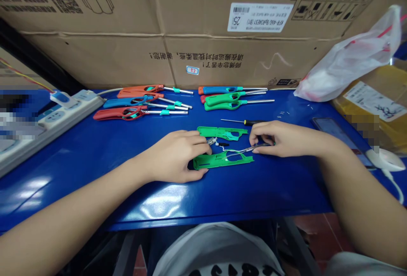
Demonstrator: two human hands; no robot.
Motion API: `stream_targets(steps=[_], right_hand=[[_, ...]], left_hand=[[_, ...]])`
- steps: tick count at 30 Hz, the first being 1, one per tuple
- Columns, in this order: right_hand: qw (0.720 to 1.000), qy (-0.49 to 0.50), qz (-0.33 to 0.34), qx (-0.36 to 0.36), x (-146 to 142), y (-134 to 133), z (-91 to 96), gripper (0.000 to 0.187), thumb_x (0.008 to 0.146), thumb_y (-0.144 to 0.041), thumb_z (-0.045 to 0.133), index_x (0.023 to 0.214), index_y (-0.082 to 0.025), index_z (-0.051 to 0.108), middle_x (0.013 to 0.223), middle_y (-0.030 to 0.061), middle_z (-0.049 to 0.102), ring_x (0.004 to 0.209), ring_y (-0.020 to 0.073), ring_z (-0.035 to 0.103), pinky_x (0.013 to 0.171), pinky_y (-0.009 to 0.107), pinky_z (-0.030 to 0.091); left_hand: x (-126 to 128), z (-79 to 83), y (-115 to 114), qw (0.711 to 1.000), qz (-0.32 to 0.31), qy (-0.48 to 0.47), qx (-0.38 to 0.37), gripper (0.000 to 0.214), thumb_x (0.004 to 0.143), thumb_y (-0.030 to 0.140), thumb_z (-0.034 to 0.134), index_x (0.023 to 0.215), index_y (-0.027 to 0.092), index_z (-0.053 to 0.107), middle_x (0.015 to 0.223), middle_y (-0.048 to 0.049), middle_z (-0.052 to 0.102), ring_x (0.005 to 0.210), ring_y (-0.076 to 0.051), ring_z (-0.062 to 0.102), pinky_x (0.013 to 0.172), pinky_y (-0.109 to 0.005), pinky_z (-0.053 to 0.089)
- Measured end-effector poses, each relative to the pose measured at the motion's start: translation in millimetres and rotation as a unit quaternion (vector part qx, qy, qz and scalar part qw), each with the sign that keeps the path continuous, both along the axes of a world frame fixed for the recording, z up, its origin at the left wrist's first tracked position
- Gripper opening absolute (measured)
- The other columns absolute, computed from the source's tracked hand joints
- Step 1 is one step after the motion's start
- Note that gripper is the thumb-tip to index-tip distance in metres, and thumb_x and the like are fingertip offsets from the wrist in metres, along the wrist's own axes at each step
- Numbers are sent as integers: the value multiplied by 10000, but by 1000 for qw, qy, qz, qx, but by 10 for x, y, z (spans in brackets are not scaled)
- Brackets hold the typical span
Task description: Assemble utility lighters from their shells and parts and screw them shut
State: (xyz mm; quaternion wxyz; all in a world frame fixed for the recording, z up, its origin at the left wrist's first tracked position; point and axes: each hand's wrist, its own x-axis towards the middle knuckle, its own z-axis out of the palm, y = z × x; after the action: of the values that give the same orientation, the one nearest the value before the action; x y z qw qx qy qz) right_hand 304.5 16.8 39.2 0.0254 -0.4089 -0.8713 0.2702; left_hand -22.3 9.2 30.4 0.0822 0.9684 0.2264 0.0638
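Note:
Two green lighter shell halves lie open on the blue table: one half farther back, the other half nearer me, with a white wire and small parts in it. My left hand is closed over the near half's left end, pinching a small metal-and-white part. My right hand pinches a thin metal tube that runs into the near half. A thin screwdriver lies just behind my right hand.
Several assembled long lighters lie at the back, red, orange and blue on the left, blue and green on the right. A power strip sits at left, a phone and plastic bag at right. Cardboard boxes wall the back.

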Motion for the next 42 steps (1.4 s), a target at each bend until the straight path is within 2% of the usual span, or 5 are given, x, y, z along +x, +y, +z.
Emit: stream_targets(steps=[10, 16, 20, 26, 42], right_hand=[[980, 19, -48, 190, -387, -47, -238, 152, 987, -305, 557, 970, -205, 671, 1002, 45, 693, 801, 164, 616, 680, 283, 417], [982, 122, -16, 145, -287, -54, -123, 112, 939, -272, 617, 864, -194, 648, 855, 29, 666, 686, 132, 552, 630, 263, 408], [993, 65, 34, 98, -254, -73, -61, 95, 919, -228, 618, 852, -207, 682, 870, 19, 685, 754, 144, 604, 670, 263, 419], [993, 10, 2, 118, -219, -77, -42, 186, 955, -385, 609, 978, -218, 687, 950, 40, 687, 789, 176, 611, 680, 288, 426], [999, -40, 7, 8, -77, -98, 34, 104, 925, -270, 565, 937, -218, 655, 984, 54, 690, 862, 207, 633, 731, 305, 437]], left_hand=[[14, 0, -15, 1000, -4, -8, -24, 257, 873, 345, 655, 1086, 207, 690, 1009, -43, 717, 939, -235, 672, 857, -350, 494], [8, 11, -14, 1000, 1, -1, -21, 274, 848, 330, 654, 1090, 210, 694, 1019, -45, 719, 952, -246, 674, 859, -362, 495], [7, 18, -10, 1000, 1, 5, -19, 294, 847, 354, 661, 1100, 208, 700, 998, -39, 712, 933, -254, 669, 840, -381, 496], [18, 6, 2, 1000, 0, 0, -27, 286, 887, 388, 653, 1101, 204, 697, 1009, -40, 709, 929, -239, 668, 846, -374, 492], [0, -49, 27, 999, -16, -18, -35, 278, 923, 399, 639, 1103, 194, 695, 997, -40, 705, 921, -231, 667, 844, -360, 493]])
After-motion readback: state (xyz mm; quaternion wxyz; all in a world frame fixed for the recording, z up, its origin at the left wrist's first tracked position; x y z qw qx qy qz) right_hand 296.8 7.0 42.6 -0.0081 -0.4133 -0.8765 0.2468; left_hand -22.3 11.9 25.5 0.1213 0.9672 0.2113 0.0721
